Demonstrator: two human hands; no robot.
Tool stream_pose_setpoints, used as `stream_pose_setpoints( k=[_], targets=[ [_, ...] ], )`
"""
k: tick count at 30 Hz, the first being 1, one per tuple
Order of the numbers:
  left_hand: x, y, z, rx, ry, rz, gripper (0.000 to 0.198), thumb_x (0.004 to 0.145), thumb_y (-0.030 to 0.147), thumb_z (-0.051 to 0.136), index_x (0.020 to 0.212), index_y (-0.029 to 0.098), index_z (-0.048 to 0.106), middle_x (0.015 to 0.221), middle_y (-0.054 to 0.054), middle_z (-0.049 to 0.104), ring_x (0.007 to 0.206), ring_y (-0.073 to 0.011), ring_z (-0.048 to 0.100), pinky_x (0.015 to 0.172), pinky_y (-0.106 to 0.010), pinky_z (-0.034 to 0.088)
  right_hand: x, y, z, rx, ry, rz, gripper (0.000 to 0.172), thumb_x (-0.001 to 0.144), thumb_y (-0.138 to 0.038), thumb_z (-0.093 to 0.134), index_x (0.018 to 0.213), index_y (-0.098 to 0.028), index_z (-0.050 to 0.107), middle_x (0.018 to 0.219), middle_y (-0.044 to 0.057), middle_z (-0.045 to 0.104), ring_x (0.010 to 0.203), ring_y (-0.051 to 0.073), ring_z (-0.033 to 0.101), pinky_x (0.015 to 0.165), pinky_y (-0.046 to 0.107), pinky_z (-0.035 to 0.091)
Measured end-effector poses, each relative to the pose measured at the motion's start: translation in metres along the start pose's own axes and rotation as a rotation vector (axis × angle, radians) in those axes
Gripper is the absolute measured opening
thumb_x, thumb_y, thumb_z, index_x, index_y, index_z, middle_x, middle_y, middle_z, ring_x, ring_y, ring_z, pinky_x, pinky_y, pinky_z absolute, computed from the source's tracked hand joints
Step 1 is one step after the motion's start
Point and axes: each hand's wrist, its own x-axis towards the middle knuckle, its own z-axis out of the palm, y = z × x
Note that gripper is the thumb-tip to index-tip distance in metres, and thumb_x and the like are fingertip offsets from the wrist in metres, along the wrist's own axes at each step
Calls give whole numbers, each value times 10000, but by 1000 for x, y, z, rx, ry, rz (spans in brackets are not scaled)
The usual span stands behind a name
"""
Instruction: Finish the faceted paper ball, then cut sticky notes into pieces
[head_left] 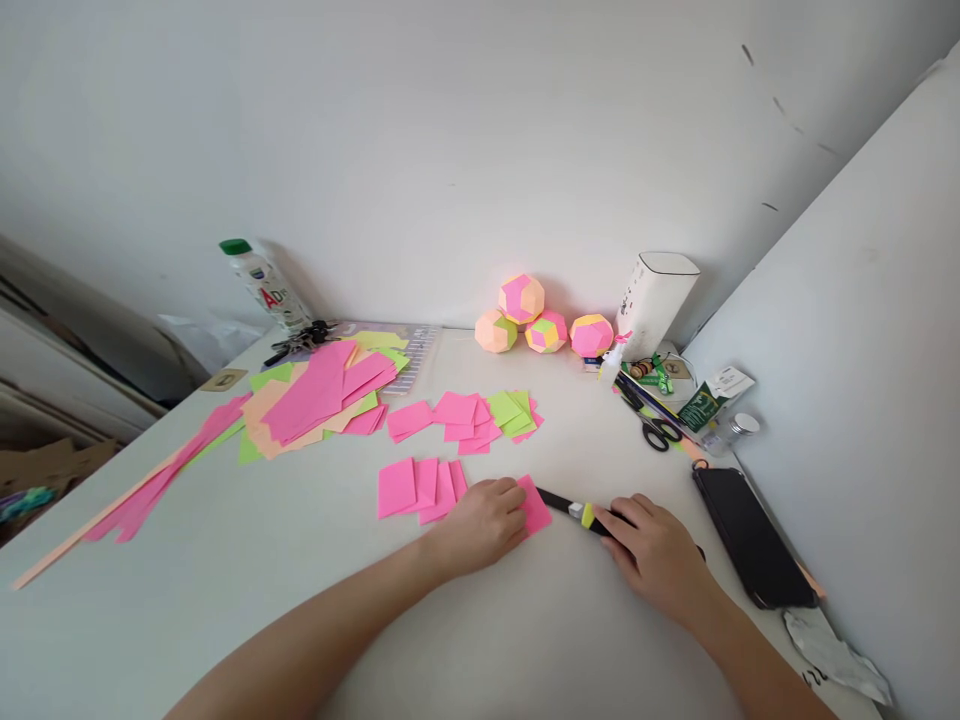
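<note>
My left hand [484, 525], fingers curled, presses on a small pink paper square [535, 506] on the table. In my right hand [651, 545] is a utility knife [587, 514] with a black blade and a yellow-green part. Its blade points left, and the tip reaches the right edge of the pink square. Left of my left hand, several pink squares [397, 488] lie overlapping in a row. Farther back are more pink squares [459, 408] and a few green squares [511, 412].
Colored paper sheets [307, 400] and long strips [176, 460] cover the left side. Paper balls [521, 299] and a white container [658, 300] stand by the wall. Scissors [660, 432] and a black phone-like object [752, 535] lie right. A bottle [266, 288] stands back left.
</note>
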Motion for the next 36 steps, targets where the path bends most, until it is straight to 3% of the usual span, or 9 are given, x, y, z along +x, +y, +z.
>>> stream_pose_setpoints(
  k=[8,13,18,24,29,36],
  targets=[
    [1,3,-1,61,-27,-6,322,927,160,443,613,155,513,673,-26,497,631,-157,452,480,-280,257,7,-1,5,-31,7,-2,300,909,-144,452,1118,-127,667,893,101,639,811,214,571,678,334,491],
    [1,3,-1,66,-49,-22,319,927,168,431,619,159,514,687,-34,495,631,-159,453,491,-274,299,15,-2,11,-86,42,-11,304,919,-151,445,1116,-89,668,871,115,640,783,218,574,608,320,482],
    [1,3,0,39,-94,-82,240,895,225,483,670,162,537,731,-45,527,674,-181,495,504,-273,370,11,3,6,-54,15,-22,330,942,-161,401,1142,-133,661,925,118,664,818,214,571,672,340,517],
    [2,2,-2,-38,-150,-156,304,825,450,619,844,148,584,966,-102,602,854,-251,565,594,-329,494,-2,13,3,-63,-2,-20,326,930,-149,418,1159,-121,649,942,123,657,832,225,579,681,355,519],
    [2,5,-2,-84,-154,-226,343,780,452,665,912,146,585,1098,-125,599,923,-266,566,646,-357,529,-5,21,-1,-88,4,-16,321,909,-111,438,1146,-115,655,949,126,657,855,231,578,722,366,510],
    [1,6,0,-93,-120,-253,309,773,434,660,902,165,581,1122,-124,608,936,-265,572,682,-373,534,-7,24,-16,-102,-8,-80,534,744,51,392,1135,-196,659,997,99,661,912,236,572,744,377,498]
  ],
)
